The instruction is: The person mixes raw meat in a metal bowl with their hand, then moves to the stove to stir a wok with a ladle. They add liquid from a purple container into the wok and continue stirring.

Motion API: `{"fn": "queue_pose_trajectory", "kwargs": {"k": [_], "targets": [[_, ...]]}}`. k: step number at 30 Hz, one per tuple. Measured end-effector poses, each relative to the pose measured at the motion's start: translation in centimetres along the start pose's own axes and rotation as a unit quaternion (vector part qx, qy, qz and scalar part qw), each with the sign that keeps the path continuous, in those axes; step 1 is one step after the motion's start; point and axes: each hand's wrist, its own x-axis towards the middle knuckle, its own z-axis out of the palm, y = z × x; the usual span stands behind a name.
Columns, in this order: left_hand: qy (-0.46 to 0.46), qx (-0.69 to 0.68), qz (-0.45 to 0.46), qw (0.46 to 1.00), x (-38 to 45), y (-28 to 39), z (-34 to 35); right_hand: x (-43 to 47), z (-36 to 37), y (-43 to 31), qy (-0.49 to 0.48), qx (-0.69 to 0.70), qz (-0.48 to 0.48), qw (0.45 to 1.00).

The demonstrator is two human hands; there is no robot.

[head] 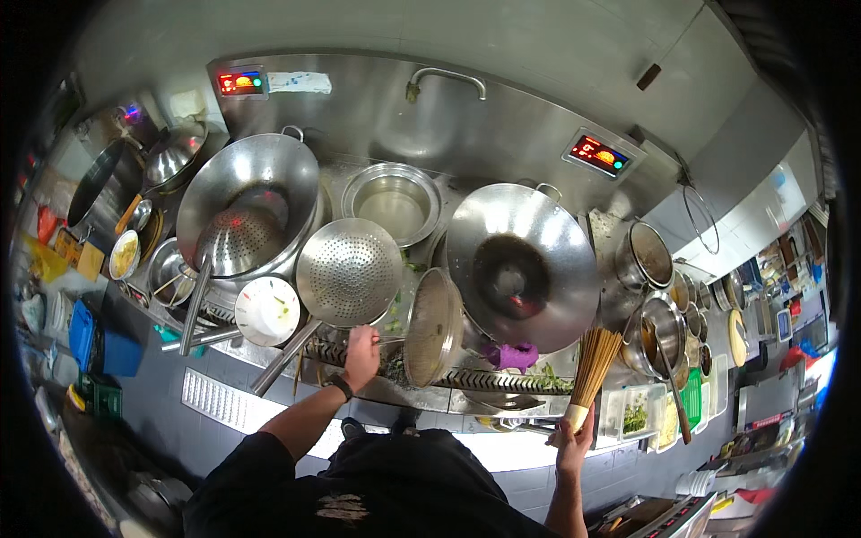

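Observation:
My right hand (575,437) grips the bound handle of a bamboo wok brush (594,366), bristles up, at the near right of a steel wok (525,269). That wok holds a little dark liquid and has a purple cloth (512,357) at its near rim. My left hand (362,356) is closed around the thin handle of a round mesh strainer (434,328), which is tilted on edge against the wok's left side. Just beyond my left hand lies a perforated steel ladle (349,272), its handle pointing towards me.
A second wok (249,202) with another perforated ladle (241,241) stands at the left. A pot of liquid (392,205) sits between the woks, below a wall tap (447,72). A white bowl (267,311) is near the left edge; a steel bowl (654,333) and food tubs (633,411) are right.

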Motion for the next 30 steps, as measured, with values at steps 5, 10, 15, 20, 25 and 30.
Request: {"fn": "queue_pose_trajectory", "kwargs": {"k": [5, 10, 15, 20, 25, 30], "targets": [[0.011, -0.008, -0.02, 1.0, 2.2, 8.5, 0.4, 1.4, 0.4, 1.3, 0.014, 0.016, -0.013, 1.0], [-0.109, 0.006, -0.114, 0.987, 2.0, 11.2, -3.7, 2.0, 0.5, 1.7, 0.026, 0.012, 0.016, 0.999], [-0.199, 0.103, -0.134, 0.965, -5.3, 8.3, -12.4, 2.1, -1.4, 4.2, 0.031, 0.018, 0.009, 0.999], [-0.239, 0.219, -0.153, 0.933, -9.3, 4.7, -12.6, 2.1, -2.1, 5.0, 0.043, 0.0, 0.029, 0.999], [-0.208, 0.262, -0.219, 0.917, -5.9, 5.5, -5.1, 3.2, -2.1, 5.2, 0.043, 0.022, -0.003, 0.999], [-0.147, 0.211, -0.155, 0.954, -7.0, 6.3, -4.0, 4.9, -4.0, 7.2, 0.026, -0.03, -0.004, 0.999]]}}
